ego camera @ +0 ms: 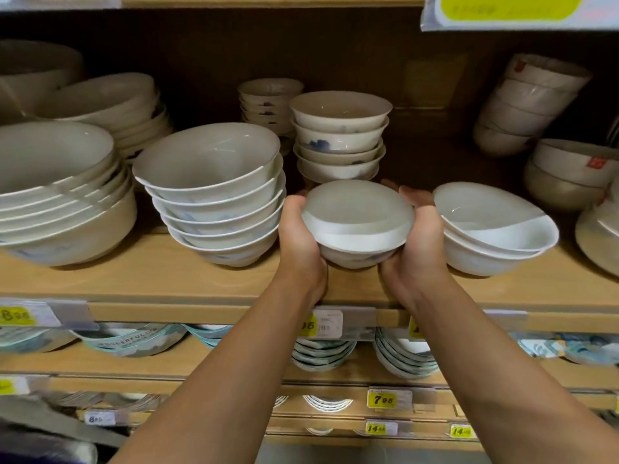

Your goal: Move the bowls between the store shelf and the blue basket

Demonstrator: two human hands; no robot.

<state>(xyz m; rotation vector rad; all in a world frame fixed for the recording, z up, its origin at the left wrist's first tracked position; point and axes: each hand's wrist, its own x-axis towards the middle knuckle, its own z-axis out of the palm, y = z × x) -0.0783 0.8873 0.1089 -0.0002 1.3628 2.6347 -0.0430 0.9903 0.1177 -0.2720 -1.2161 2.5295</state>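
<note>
Yellow price tags run along the shelf edges: we read 7.98 on one tag (pixel 382 400), 14 on a lower tag (pixel 375 428), an 8 on the far-left tag (pixel 16 316), and 95 beside a barcode on the tag under the wrists (pixel 321 324). A patterned bowl (pixel 130 343) on the lower shelf carries lettering, possibly "CHEERFUL", too blurred for us to be sure. A red stamp (pixel 594 162) marks a bowl at far right. Both bare forearms reach up and forward. The left hand (pixel 301 242) cups the white bowl (pixel 358 222) from its left side and the right hand (pixel 418 242) from its right, palms facing each other, fingers curled round behind; each grip is clamped on the white bowl. We place it at the front of the wooden store shelf (pixel 201 283), between the tall bowl stack (pixel 214 195) and the pair of bowls (pixel 492 226), with a smaller stack (pixel 340 135) just behind it.
</note>
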